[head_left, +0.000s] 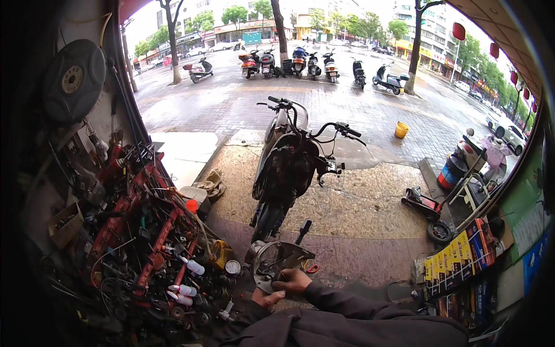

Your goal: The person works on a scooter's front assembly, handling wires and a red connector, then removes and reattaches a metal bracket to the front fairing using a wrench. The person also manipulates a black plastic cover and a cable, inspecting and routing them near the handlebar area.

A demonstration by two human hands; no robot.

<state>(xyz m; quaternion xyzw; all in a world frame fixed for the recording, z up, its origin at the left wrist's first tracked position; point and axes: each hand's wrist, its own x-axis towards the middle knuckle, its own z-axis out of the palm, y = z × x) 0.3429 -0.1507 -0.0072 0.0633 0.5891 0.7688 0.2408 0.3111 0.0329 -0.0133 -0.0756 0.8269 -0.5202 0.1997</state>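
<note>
Both of my hands are on a silver-grey curved metal part (265,267) with openings in it, low in the middle of the head view. My left hand (267,298) grips its lower edge from below. My right hand (293,281) has its fingers curled against the part's right side; anything small inside them is hidden. Just beyond stands a partly stripped scooter (283,168), its handlebars, cables and dark front exposed. A black upright handle-like piece (303,230) rises behind the metal part, and a red loop-shaped handle (313,268) shows right of my right hand.
At left, a red metal rack (124,214) is heaped with tools, parts and white bottles (195,266). Boxes in yellow and dark colours (457,263) are stacked at right, near a red floor jack (422,201). A yellow bucket (401,129) stands outside, before several parked scooters.
</note>
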